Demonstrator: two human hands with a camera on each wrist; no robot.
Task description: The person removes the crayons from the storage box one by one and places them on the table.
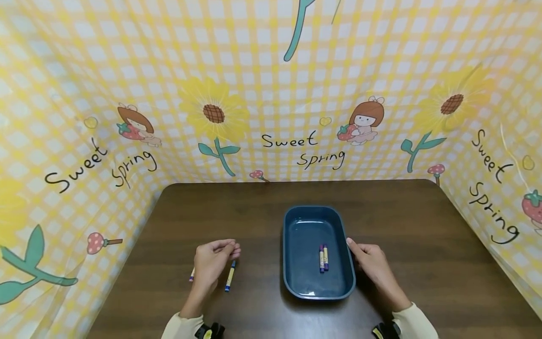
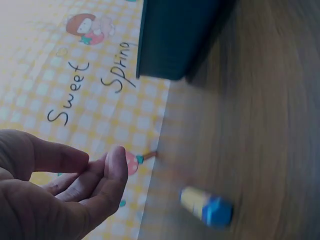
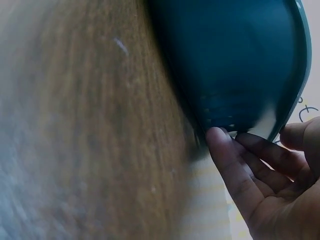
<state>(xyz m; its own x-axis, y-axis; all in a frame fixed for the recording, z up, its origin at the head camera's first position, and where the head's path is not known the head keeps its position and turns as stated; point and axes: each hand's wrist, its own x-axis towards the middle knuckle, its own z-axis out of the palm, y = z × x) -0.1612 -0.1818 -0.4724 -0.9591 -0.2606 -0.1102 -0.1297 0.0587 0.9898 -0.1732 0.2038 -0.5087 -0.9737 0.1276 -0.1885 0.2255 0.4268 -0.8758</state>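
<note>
A deep blue rectangular tray (image 1: 301,282) stands on the table, holding two crayons (image 1: 323,258) with purple ends and pale wrappers side by side. My right hand (image 1: 373,264) grips the tray's right side, thumb on the rim and fingers against the outer wall (image 3: 225,60). To the left of the tray, my left hand (image 1: 213,263) hovers over the table with loosely bent fingers and nothing between them. Just right of it lies a blue-ended crayon (image 1: 230,277), also in the left wrist view. Another crayon (image 1: 192,274) peeks out left of the hand, mostly hidden behind it.
The dark brown wooden table (image 1: 228,202) has rounded far corners. A yellow checked cloth (image 1: 271,84) with flowers and lettering hangs behind it and along both sides. Black wrist straps (image 1: 210,331) sit at both light sleeves.
</note>
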